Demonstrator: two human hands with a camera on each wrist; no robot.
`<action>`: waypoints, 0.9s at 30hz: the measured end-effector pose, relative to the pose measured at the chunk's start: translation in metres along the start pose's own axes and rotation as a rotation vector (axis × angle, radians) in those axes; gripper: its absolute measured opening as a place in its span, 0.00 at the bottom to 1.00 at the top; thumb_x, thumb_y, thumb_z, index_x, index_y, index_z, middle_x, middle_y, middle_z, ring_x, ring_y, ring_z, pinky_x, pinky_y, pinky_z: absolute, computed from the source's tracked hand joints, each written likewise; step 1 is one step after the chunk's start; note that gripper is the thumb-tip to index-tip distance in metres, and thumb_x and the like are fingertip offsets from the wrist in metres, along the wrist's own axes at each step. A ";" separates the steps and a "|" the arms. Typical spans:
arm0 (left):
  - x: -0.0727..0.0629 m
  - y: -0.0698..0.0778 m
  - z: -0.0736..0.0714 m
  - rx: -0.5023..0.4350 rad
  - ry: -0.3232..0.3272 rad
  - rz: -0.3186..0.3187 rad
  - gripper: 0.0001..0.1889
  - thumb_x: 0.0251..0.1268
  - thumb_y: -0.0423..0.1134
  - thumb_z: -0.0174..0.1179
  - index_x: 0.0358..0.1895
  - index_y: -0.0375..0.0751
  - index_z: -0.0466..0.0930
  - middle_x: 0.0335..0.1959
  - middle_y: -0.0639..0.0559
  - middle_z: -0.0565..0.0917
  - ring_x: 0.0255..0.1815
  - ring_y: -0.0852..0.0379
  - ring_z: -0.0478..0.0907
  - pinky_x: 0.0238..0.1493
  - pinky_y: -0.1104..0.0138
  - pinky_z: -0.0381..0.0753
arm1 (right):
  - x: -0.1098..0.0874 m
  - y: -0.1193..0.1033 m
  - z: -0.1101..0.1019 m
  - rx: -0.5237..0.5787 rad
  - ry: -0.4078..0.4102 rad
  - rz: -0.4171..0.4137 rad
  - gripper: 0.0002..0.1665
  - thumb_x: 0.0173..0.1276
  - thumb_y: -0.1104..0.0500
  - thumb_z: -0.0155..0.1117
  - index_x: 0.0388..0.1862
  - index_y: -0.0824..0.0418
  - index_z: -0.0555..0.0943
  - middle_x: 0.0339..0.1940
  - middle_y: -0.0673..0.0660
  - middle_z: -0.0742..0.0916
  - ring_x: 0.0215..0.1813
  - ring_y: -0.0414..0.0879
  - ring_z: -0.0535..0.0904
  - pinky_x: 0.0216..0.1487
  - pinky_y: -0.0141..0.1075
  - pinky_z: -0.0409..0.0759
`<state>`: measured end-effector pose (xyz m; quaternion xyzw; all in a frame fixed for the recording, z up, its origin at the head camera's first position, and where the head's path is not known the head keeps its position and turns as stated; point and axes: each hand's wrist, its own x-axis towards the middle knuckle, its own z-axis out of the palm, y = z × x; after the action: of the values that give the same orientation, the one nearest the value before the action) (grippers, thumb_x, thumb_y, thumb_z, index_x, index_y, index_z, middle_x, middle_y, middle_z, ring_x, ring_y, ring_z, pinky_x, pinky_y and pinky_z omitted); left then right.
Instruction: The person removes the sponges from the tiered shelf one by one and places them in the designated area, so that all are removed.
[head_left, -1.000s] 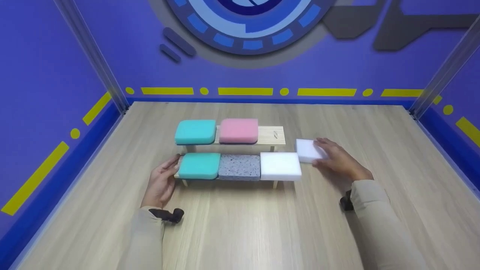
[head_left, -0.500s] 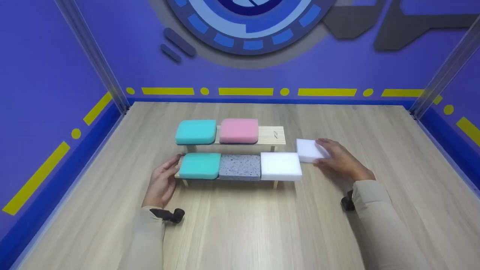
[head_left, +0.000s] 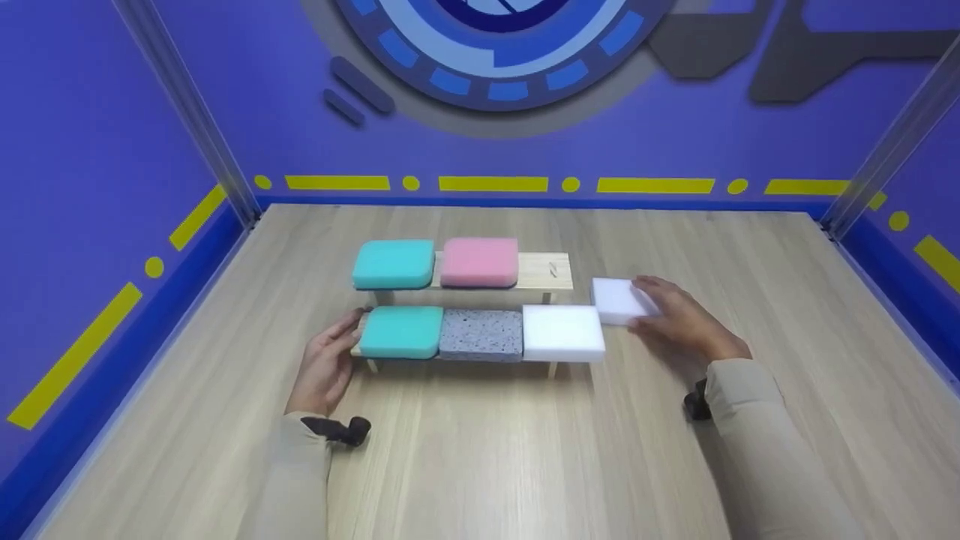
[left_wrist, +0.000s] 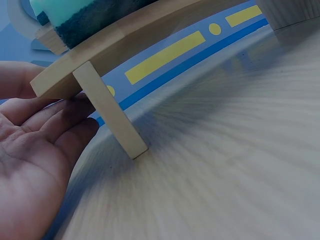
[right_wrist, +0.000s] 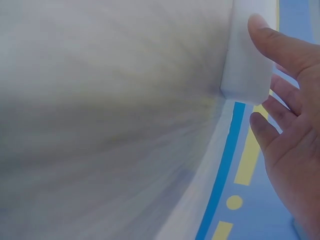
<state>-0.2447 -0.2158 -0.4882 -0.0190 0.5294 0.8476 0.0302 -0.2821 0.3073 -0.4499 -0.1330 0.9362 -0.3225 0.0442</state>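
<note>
White sponge (head_left: pixel 616 301) pinched by right hand (head_left: pixel 682 322): thumb on near side, a fingertip or more opposite, remaining fingers loose. Sits right of the benches, looks to be on the table (head_left: pixel 480 465). Grip is at its right end, probably because the left end sits close to the front bench (left_wrist: pixel 65 75).

Left hand (head_left: pixel 324 364) grasps that bench's left end, fingers curled under the plank, outside the leg (left_wrist: pixel 111 112). Thumb at plank's end. Likely there to steady it; the bench looks light on thin legs.

Front bench load, left to right: teal sponge (head_left: pixel 403 331), grey sponge (head_left: pixel 481 334), second white sponge (head_left: pixel 563 331). Packed side by side, apparently to fit the plank.

Second white sponge is the main obstruction: its right edge overlaps the held one in head view. Contact or gap, can't tell.

Rear bench (head_left: pixel 544 271) sits behind: another teal sponge (head_left: pixel 394 264) at left, pink sponge (head_left: pixel 480 262) beside it, wood with a dark mark showing at right. Blue wall (head_left: pixel 480 159) farther back, well apart from both hands.
</note>
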 end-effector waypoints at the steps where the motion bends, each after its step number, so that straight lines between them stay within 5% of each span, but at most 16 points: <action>1: 0.000 0.000 0.000 -0.001 -0.003 -0.001 0.29 0.71 0.24 0.44 0.73 0.25 0.49 0.77 0.38 0.52 0.79 0.52 0.46 0.77 0.63 0.50 | 0.000 0.000 -0.001 -0.008 0.002 -0.011 0.41 0.65 0.60 0.65 0.73 0.68 0.60 0.74 0.71 0.62 0.74 0.68 0.56 0.72 0.63 0.54; 12: 0.000 -0.001 0.000 -0.010 -0.002 0.007 0.29 0.70 0.24 0.44 0.73 0.24 0.49 0.77 0.38 0.52 0.79 0.52 0.46 0.77 0.64 0.49 | -0.002 -0.006 -0.007 -0.053 0.026 0.027 0.38 0.65 0.61 0.65 0.71 0.69 0.63 0.71 0.71 0.67 0.72 0.68 0.60 0.72 0.62 0.57; 27: 0.000 0.000 0.000 0.003 0.007 -0.003 0.29 0.71 0.25 0.44 0.73 0.25 0.49 0.77 0.39 0.52 0.79 0.53 0.45 0.77 0.64 0.49 | 0.003 -0.013 -0.017 -0.089 0.143 -0.108 0.30 0.64 0.61 0.67 0.63 0.71 0.72 0.63 0.70 0.77 0.67 0.66 0.69 0.68 0.60 0.65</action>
<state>-0.2448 -0.2159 -0.4884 -0.0229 0.5305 0.8468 0.0296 -0.2848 0.3065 -0.4288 -0.1616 0.9418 -0.2911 -0.0462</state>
